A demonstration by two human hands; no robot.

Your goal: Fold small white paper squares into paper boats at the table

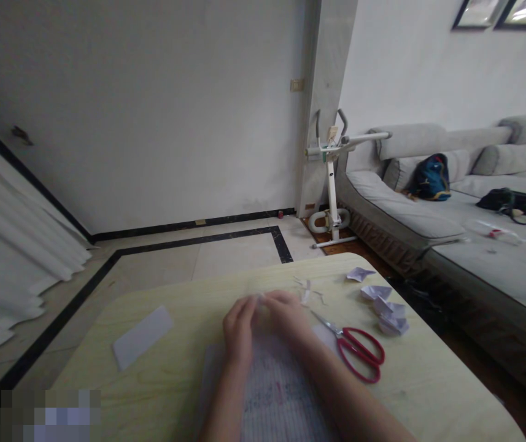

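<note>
My left hand (237, 329) and my right hand (287, 315) meet over the middle of the wooden table (184, 374), fingers closed in a pinch. Between the fingertips a bit of white paper (259, 299) shows; the fingers hide most of it, and its shape is blurred. Under my forearms lies a lined sheet with writing (274, 393). Scissors with red handles (359, 353) rest to the right of my right hand, blades pointing towards it. Just beyond that hand are thin paper scraps (307, 292).
Several folded white paper pieces (389, 314) sit along the table's right side. On the left lies a flat white paper rectangle (143, 337). Past the table stand a white exercise bike (331, 190) and a grey sofa (410, 218) with bags on it.
</note>
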